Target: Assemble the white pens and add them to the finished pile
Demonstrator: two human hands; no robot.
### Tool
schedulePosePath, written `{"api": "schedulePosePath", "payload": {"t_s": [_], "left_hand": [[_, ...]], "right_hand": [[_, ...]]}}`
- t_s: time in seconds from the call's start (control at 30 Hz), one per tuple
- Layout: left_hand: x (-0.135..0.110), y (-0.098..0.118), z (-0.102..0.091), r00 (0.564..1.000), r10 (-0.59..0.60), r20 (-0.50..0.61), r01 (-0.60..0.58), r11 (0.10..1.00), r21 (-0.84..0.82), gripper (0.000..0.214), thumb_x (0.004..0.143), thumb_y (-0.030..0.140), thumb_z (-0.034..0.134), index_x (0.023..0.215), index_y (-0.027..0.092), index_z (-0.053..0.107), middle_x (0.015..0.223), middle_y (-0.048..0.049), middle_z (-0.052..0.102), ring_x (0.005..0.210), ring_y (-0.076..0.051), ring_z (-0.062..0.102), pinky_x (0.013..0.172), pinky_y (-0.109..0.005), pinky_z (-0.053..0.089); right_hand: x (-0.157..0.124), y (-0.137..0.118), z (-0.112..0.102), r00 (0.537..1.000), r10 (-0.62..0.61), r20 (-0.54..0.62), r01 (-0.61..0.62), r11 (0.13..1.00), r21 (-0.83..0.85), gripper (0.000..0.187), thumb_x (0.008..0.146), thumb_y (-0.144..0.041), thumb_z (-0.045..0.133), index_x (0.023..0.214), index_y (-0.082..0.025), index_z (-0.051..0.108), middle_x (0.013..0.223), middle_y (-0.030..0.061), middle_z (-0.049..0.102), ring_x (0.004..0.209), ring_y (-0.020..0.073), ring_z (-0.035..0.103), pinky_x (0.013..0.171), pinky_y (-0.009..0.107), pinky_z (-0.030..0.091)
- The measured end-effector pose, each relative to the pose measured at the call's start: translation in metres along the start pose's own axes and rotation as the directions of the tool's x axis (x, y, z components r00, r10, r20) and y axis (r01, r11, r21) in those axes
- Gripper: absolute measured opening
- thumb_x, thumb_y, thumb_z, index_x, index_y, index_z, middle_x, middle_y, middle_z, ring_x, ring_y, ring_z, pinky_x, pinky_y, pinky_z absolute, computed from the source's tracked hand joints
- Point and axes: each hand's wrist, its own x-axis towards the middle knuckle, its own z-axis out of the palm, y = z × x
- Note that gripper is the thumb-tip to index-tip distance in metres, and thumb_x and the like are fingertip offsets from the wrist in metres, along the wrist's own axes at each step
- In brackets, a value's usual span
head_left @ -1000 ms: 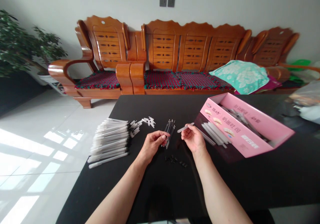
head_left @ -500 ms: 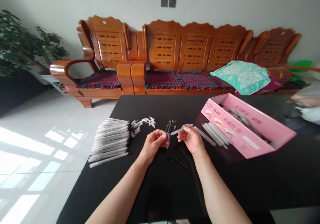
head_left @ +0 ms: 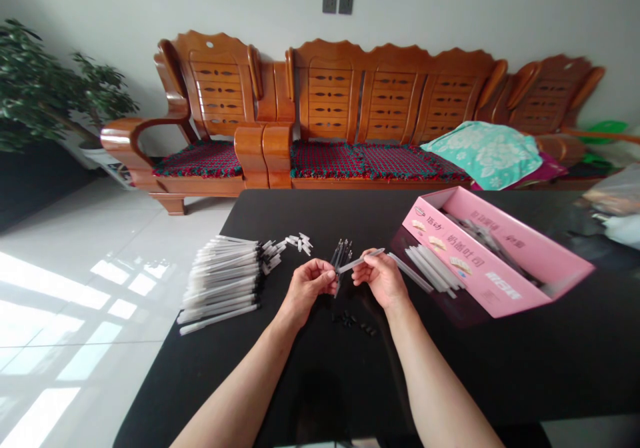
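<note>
We see both hands raised over the middle of a black table (head_left: 310,213), close together. In our right hand (head_left: 383,279), thumb and fingertips are closed on a pale tube (head_left: 359,261), gripping it near its far right end while the other fingers curl loosely below. The tube slants down to the left, and its lower end reaches the fingertips of our left hand (head_left: 311,283). There, thumb and forefinger are bent nearly together at the tube's end; we cannot tell whether they pinch the tube or some small piece hidden between them. Just beyond the left fingers, dark refills (head_left: 342,251) lie in a bunch, tips pointing away from us, partly covered by the hand. Nearer to us is a scatter of small black plugs (head_left: 347,319). To the left we have a broad row of white pens (head_left: 220,281) with black ends, and by its far corner some short white caps (head_left: 299,242). To the right of our right hand lie more tubes (head_left: 433,269), side by side along a pink box (head_left: 477,269) that stands open with dark, thin items inside. Behind the table stands a wooden bench (head_left: 327,105) with a turquoise cloth (head_left: 487,155) on it.
</note>
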Motion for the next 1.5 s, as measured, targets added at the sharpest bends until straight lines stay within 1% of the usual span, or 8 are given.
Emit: {"api": "schedulePosePath", "payload": {"t_s": [0.63, 0.87, 0.97, 1.07, 1.13, 1.2, 1.37, 1.5], "left_hand": [[0.0000, -0.0007, 0.0024, 0.997, 0.065, -0.051, -0.058, 0.990, 0.128, 0.031, 0.070, 0.035, 0.080, 0.077, 0.012, 0.061, 0.062, -0.0018, 0.065, 0.055, -0.011, 0.060, 0.057, -0.024, 0.052], [0.0023, -0.0049, -0.0005, 0.977, 0.203, -0.068, -0.182, 0.954, 0.240, 0.024, 0.071, 0.029, 0.079, 0.075, 0.013, 0.061, 0.061, -0.0001, 0.063, 0.054, -0.010, 0.058, 0.054, -0.020, 0.047], [0.0024, -0.0055, -0.0009, 0.969, 0.235, -0.081, -0.208, 0.945, 0.250, 0.029, 0.068, 0.029, 0.081, 0.085, 0.014, 0.063, 0.070, -0.0002, 0.065, 0.059, -0.010, 0.060, 0.055, -0.019, 0.048], [0.0014, -0.0055, -0.0012, 0.976, 0.199, -0.086, -0.164, 0.939, 0.303, 0.035, 0.075, 0.044, 0.074, 0.090, 0.014, 0.064, 0.072, -0.0018, 0.065, 0.056, -0.011, 0.059, 0.050, -0.020, 0.048], [0.0005, -0.0057, -0.0018, 0.987, 0.132, -0.087, -0.090, 0.921, 0.378, 0.042, 0.084, 0.055, 0.060, 0.084, 0.013, 0.065, 0.065, -0.0031, 0.063, 0.048, -0.010, 0.055, 0.041, -0.019, 0.043], [-0.0002, -0.0061, -0.0025, 0.994, 0.076, -0.080, -0.034, 0.900, 0.434, 0.050, 0.087, 0.059, 0.052, 0.076, 0.012, 0.065, 0.060, -0.0034, 0.061, 0.042, -0.009, 0.050, 0.035, -0.017, 0.037], [0.0004, -0.0050, -0.0019, 0.992, 0.094, -0.084, -0.047, 0.895, 0.444, 0.037, 0.077, 0.049, 0.069, 0.071, 0.014, 0.062, 0.054, 0.0002, 0.058, 0.040, -0.007, 0.047, 0.035, -0.016, 0.036], [0.0006, -0.0028, -0.0011, 0.983, 0.141, -0.120, -0.079, 0.905, 0.417, 0.038, 0.068, 0.044, 0.078, 0.088, 0.015, 0.064, 0.059, 0.0023, 0.059, 0.043, -0.008, 0.050, 0.037, -0.017, 0.041]], "right_hand": [[-0.0011, 0.0007, 0.0032, 1.000, -0.015, -0.004, 0.015, 0.997, -0.069, 0.018, 0.072, -0.026, 0.073, 0.084, -0.017, 0.062, 0.063, 0.0046, 0.074, 0.048, 0.0197, 0.069, 0.041, 0.029, 0.058], [-0.0007, 0.0032, 0.0033, 1.000, 0.004, -0.026, -0.007, 0.993, -0.115, 0.021, 0.073, -0.029, 0.074, 0.083, -0.016, 0.062, 0.061, 0.0046, 0.073, 0.045, 0.0188, 0.067, 0.039, 0.026, 0.057], [-0.0008, 0.0030, 0.0036, 0.999, 0.002, -0.041, -0.007, 0.993, -0.117, 0.022, 0.074, -0.031, 0.075, 0.082, -0.016, 0.062, 0.060, 0.0043, 0.072, 0.044, 0.0183, 0.067, 0.039, 0.026, 0.057], [-0.0011, 0.0023, 0.0037, 0.999, -0.007, -0.048, 0.001, 0.994, -0.106, 0.023, 0.074, -0.033, 0.076, 0.081, -0.016, 0.062, 0.060, 0.0038, 0.072, 0.045, 0.0183, 0.067, 0.038, 0.025, 0.056], [-0.0014, 0.0019, 0.0038, 0.999, -0.009, -0.047, 0.004, 0.995, -0.099, 0.024, 0.073, -0.033, 0.076, 0.081, -0.016, 0.062, 0.060, 0.0038, 0.072, 0.046, 0.0188, 0.068, 0.039, 0.026, 0.057], [-0.0017, 0.0017, 0.0043, 0.999, -0.008, -0.046, 0.003, 0.995, -0.099, 0.024, 0.073, -0.033, 0.076, 0.082, -0.016, 0.062, 0.061, 0.0039, 0.072, 0.046, 0.0191, 0.068, 0.039, 0.026, 0.057], [-0.0020, 0.0016, 0.0059, 0.999, 0.003, -0.040, -0.008, 0.994, -0.114, 0.024, 0.072, -0.032, 0.077, 0.081, -0.016, 0.062, 0.060, 0.0044, 0.072, 0.045, 0.0183, 0.067, 0.040, 0.026, 0.057], [-0.0012, 0.0013, 0.0054, 0.999, 0.006, -0.040, -0.011, 0.994, -0.111, 0.024, 0.073, -0.032, 0.077, 0.081, -0.016, 0.061, 0.060, 0.0043, 0.072, 0.045, 0.0187, 0.067, 0.039, 0.026, 0.056]]}}
